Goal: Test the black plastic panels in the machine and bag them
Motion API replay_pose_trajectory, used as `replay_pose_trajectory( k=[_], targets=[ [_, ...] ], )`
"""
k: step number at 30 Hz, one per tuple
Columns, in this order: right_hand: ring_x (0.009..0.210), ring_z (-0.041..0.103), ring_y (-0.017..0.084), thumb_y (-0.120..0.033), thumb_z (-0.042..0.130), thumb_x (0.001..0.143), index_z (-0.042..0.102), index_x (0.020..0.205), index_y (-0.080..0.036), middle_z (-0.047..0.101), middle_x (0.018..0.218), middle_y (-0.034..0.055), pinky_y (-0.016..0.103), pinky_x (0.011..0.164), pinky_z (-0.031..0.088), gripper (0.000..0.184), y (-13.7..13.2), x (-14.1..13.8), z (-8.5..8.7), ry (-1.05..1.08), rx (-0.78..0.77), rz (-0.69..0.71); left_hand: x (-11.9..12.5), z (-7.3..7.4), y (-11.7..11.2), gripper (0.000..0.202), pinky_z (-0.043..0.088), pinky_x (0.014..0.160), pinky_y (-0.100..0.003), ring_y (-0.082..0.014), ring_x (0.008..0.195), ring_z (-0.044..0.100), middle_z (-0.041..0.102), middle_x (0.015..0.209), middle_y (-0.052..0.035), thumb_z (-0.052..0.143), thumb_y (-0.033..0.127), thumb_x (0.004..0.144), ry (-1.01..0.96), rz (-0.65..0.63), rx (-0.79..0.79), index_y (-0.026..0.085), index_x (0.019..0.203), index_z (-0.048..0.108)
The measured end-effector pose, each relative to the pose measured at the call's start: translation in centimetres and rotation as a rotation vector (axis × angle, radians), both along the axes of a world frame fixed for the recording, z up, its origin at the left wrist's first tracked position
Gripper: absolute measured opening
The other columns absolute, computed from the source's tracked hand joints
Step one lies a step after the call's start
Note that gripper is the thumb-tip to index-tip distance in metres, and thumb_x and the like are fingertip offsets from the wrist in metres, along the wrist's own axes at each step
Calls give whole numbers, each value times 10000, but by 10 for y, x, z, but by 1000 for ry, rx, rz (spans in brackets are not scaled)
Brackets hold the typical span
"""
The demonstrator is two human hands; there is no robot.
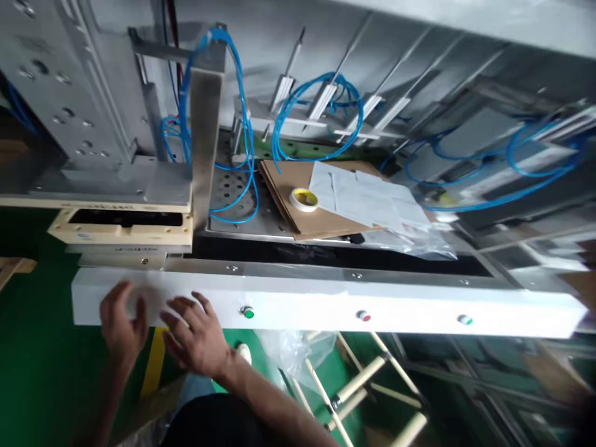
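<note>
My left hand [123, 318] hovers at the left end of the machine's white front panel [298, 304]. Its thumb and fingers are apart with nothing between them, though motion blurs them a little. To its right, my right hand [198, 332] is held over the panel's lower edge, fingers spread and loosely bent, holding nothing. The green push button [248, 313] is the nearest control to it. Just above the hands sits a cream-coloured block [123, 234] with a dark slot, clamped under a metal plate [112, 183]. Whether either hand touches the panel I cannot tell.
Cardboard sheets [335, 223] carry a roll of tape [305, 199] and white papers [372, 192]. Coiled blue air tubing [279, 130] hangs by a steel post [205, 136]. A red button [364, 316] is further right. Cream pipe framing [361, 379] stands below on the green floor.
</note>
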State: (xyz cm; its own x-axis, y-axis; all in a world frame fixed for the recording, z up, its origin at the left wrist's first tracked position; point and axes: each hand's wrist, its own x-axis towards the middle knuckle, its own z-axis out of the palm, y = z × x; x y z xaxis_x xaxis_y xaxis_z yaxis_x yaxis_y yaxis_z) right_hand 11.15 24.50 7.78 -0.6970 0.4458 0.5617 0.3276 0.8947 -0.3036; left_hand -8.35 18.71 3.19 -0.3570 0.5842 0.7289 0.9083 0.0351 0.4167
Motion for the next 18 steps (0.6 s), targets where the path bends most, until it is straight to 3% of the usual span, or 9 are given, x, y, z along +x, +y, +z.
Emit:
replay_pose_trajectory(
  k=[2, 4, 6, 8, 10, 13, 18],
  targets=[
    [1226, 663, 193, -279, 609, 969, 607, 1377, -247, 762, 1249, 51, 412, 1181, 470, 409, -19, 49, -11, 34, 24, -79, 58, -27, -29, 350, 560, 1009, -526, -344, 1220, 659, 687, 1283, -195, 572, 233, 1040, -40, -177, -173, 162, 1381, 596],
    [1181, 676, 224, -220, 600, 963, 622, 1350, -236, 750, 1223, 83, 422, 1083, 523, 388, -14, 103, -19, 64, 37, -306, 105, -44, -48, 332, 569, 996, -495, -334, 1230, 663, 690, 1299, -174, 598, 260, 1033, -61, -286, -224, 184, 1357, 609],
    [1249, 644, 271, -221, 626, 974, 610, 1393, -224, 726, 1293, 130, 467, 1081, 503, 419, 8, 158, -25, 42, 72, -564, 138, -49, -55, 358, 564, 1014, -477, -322, 1267, 652, 684, 1337, -162, 605, 259, 1031, -56, -339, -234, 192, 1383, 597],
    [1409, 544, 353, -380, 671, 975, 566, 1477, -212, 641, 1465, 184, 567, 1168, 418, 540, 35, 207, -30, -91, 103, -720, 159, -45, -50, 373, 555, 1035, -469, -311, 1300, 637, 673, 1376, -154, 595, 249, 1038, -34, -343, -248, 199, 1407, 586],
    [1492, 455, 407, -530, 668, 960, 509, 1546, -190, 548, 1576, 219, 632, 1213, 340, 696, 56, 247, -35, -217, 108, -719, 173, -35, -41, 365, 548, 1051, -467, -306, 1325, 621, 660, 1409, -145, 591, 259, 1044, -17, -315, -269, 210, 1406, 591],
    [1529, 409, 404, -614, 649, 948, 458, 1595, -207, 487, 1639, 207, 620, 1238, 301, 788, 69, 286, -44, -286, 80, -666, 195, -20, -29, 372, 535, 1087, -479, -302, 1350, 605, 645, 1437, -142, 585, 288, 1054, -39, -238, -265, 214, 1418, 585],
    [1574, 337, 389, -612, 660, 939, 381, 1645, -236, 412, 1698, 183, 605, 1275, 239, 847, 66, 310, -54, -234, 19, -652, 243, -15, -31, 380, 522, 1117, -495, -301, 1360, 596, 638, 1445, -152, 560, 311, 1068, -112, -79, -227, 201, 1431, 576]
  ],
)
